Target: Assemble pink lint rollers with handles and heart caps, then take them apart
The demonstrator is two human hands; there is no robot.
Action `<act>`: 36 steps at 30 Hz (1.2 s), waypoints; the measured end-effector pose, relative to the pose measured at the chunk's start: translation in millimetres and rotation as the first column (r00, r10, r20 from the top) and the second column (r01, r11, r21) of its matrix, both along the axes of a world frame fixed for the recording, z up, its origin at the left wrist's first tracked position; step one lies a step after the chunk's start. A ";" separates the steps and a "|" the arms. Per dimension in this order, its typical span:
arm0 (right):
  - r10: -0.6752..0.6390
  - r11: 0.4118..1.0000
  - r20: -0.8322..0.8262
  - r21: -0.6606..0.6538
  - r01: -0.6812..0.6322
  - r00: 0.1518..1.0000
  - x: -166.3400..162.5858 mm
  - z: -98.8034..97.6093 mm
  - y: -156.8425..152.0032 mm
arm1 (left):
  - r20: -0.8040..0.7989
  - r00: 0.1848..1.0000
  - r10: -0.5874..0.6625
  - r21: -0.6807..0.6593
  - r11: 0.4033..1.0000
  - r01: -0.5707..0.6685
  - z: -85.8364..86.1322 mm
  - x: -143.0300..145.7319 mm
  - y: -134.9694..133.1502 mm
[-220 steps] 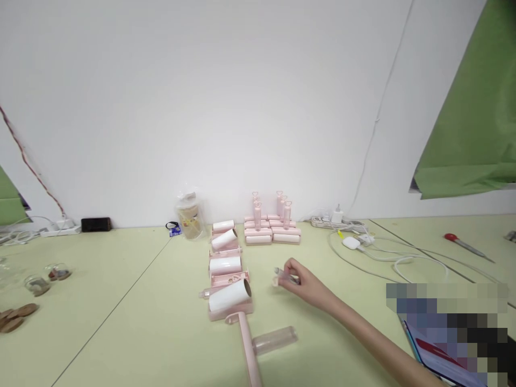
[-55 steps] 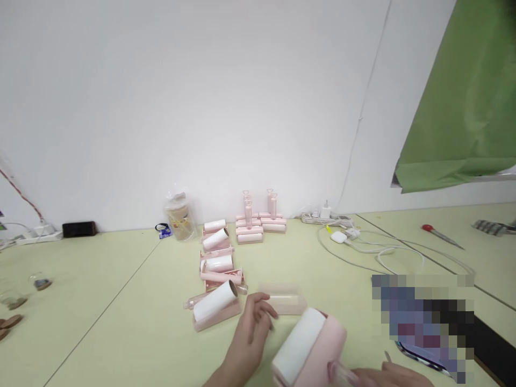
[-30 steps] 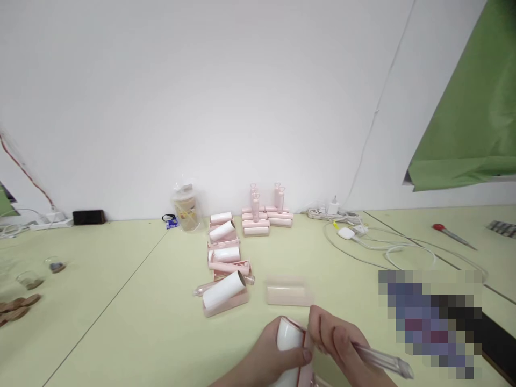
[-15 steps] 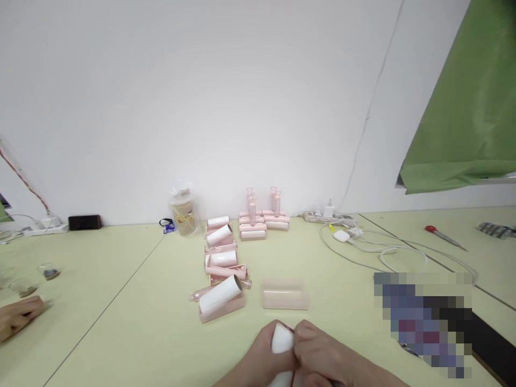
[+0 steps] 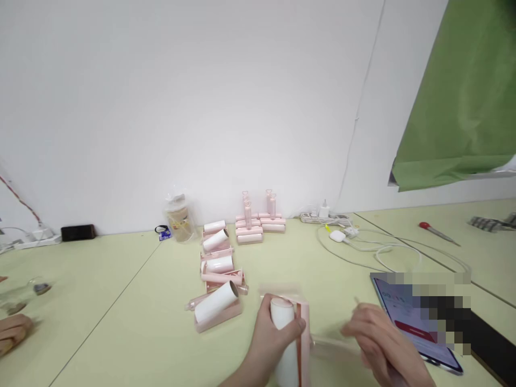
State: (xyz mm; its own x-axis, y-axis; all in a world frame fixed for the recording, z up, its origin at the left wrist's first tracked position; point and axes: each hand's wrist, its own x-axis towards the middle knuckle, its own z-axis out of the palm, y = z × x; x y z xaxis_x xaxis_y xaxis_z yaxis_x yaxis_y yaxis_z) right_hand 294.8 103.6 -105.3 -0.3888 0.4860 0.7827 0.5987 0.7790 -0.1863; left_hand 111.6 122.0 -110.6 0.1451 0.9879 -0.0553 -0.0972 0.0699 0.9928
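Observation:
My left hand (image 5: 268, 344) is wrapped round a white lint roll (image 5: 284, 333) that sits in a pink holder (image 5: 303, 338), low in the middle of the view. My right hand (image 5: 382, 346) is to its right, blurred by motion, its fingers curled near a clear pinkish handle piece (image 5: 332, 345) that sticks out from the holder. Whether the fingers grip that piece is unclear. A clear pink cover (image 5: 282, 293) lies on the table just behind the roll.
A row of pink lint rollers (image 5: 215, 269) lies ahead, with a stack of assembled ones (image 5: 258, 228) by the wall. A plastic cup (image 5: 179, 220), cables and chargers (image 5: 355, 242), a screwdriver (image 5: 437, 233) and a tablet (image 5: 415, 317) are around. Another person's hand (image 5: 14, 330) rests far left.
My hands have come apart: the right one swung out to the right while the left keeps the roll, now raised a little. The tablet screen shows beside my right hand.

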 end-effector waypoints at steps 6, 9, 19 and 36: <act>-0.231 0.972 0.277 0.034 0.231 0.933 -0.3 2.7 10.1 | 0.072 0.996 0.045 0.071 0.996 -0.050 13.7 24.6 0.4; -0.241 0.970 0.331 0.048 0.239 0.912 3.3 -1.8 15.8 | 0.236 0.965 0.116 -0.101 0.990 -0.094 11.6 25.9 -3.6; -0.361 0.784 0.377 -0.372 0.496 0.853 57.0 -31.1 56.3 | 0.177 0.981 0.072 -0.065 0.996 -0.062 17.4 1.4 17.4; -0.005 0.587 -0.558 -0.674 -0.449 0.830 -30.5 8.4 45.3 | -0.841 0.489 0.230 0.345 0.925 0.158 18.6 -19.2 22.6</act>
